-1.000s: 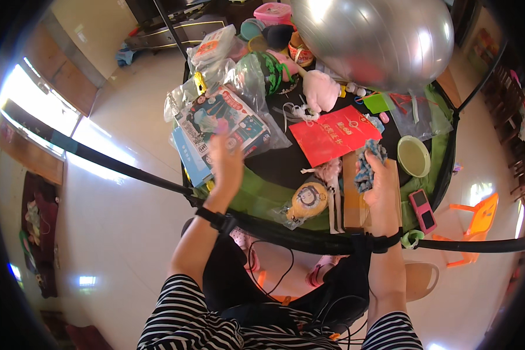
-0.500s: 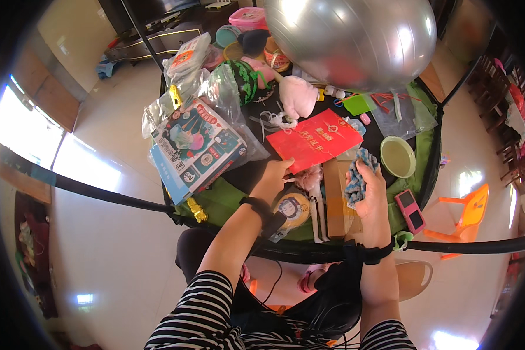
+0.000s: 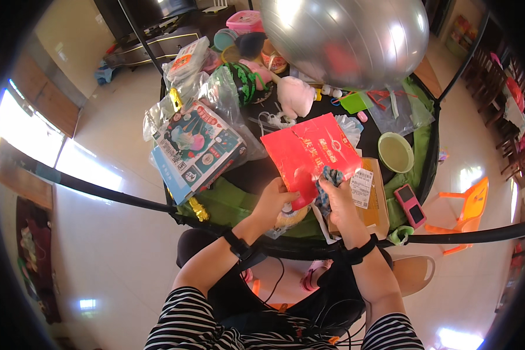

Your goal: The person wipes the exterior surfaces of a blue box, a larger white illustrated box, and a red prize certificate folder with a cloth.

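A red certificate folder (image 3: 309, 149) is tilted up over the round black surface in front of me. My left hand (image 3: 272, 202) pinches its lower left corner between thumb and fingers. A crumpled blue checked cloth (image 3: 322, 202) is gripped in my right hand (image 3: 343, 204), pressed against the folder's lower right part. Beneath my right hand lies a cardboard box (image 3: 379, 201) with a white label. A round yellowish packet (image 3: 289, 218) shows below the folder, partly covered. Of the doll beside it, only part of the pale legs (image 3: 321, 224) shows.
A big silver exercise ball (image 3: 344, 46) fills the far side. Left is a craft kit box (image 3: 198, 143) among plastic bags; a pink plush toy (image 3: 296, 96) lies beyond. At right are a pale green bowl (image 3: 396, 152), a pink device (image 3: 410, 206) and an orange chair (image 3: 465, 207).
The folder has been lifted and turned, its near edge now closer to me. My right hand has moved left with the cloth onto it, uncovering the box's label.
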`<move>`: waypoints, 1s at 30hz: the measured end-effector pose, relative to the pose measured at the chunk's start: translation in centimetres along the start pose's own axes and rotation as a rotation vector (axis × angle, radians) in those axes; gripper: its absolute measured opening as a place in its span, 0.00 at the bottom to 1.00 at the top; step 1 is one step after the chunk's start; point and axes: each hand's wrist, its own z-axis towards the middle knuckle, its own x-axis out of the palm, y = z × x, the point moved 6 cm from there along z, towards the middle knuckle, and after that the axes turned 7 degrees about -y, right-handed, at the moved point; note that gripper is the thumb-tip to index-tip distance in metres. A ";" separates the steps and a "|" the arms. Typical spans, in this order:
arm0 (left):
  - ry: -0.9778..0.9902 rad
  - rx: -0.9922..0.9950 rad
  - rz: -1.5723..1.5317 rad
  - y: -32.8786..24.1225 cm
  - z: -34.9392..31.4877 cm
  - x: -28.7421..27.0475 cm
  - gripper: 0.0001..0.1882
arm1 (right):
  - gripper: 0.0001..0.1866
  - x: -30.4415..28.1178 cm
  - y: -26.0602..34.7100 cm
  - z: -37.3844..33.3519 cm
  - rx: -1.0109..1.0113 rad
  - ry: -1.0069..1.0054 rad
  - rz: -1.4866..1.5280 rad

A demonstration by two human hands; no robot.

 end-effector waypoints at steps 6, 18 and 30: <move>-0.089 0.063 -0.032 -1.5 -2.3 -1.3 0.23 | 0.18 1.5 -0.1 -2.0 0.098 0.081 0.132; 0.362 -0.175 -0.031 2.2 -6.7 -2.5 0.31 | 0.18 1.0 4.1 -1.6 0.165 0.285 0.034; 0.261 -0.162 -0.609 1.0 -7.6 -3.9 0.30 | 0.24 1.5 5.4 -2.5 -0.038 0.445 -0.426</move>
